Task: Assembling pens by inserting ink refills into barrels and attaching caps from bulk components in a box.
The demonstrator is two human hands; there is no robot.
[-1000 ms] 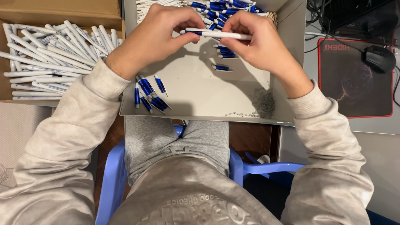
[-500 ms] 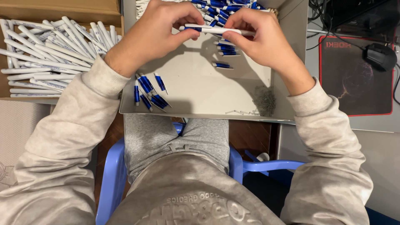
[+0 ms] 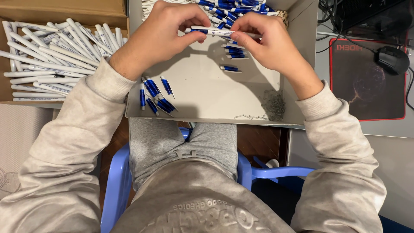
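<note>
A white pen (image 3: 222, 31) with a blue tip is held level above the far part of a shallow grey cardboard tray (image 3: 202, 92), gripped at its two ends. The left hand (image 3: 161, 36) is closed in a pinch on the blue-tipped end, thumb under and fingers curled over; the right hand (image 3: 269, 41) is pinched likewise on the other end, so the barrel is spanned between them. The step in hand is judged to be a joining of two pen halves, and it is best done with both parts kept in one straight line and pressed squarely, so nothing is bent or cross-seated. Just beneath, loose blue pen parts (image 3: 230, 51) are scattered towards the tray's far edge, and a second cluster of blue parts (image 3: 154, 96) is gathered near its near left corner. A small heap of springs (image 3: 274, 105) is seen near the near right corner. White pen barrels (image 3: 56, 56) are piled in a brown box beside the tray's left edge.
</note>
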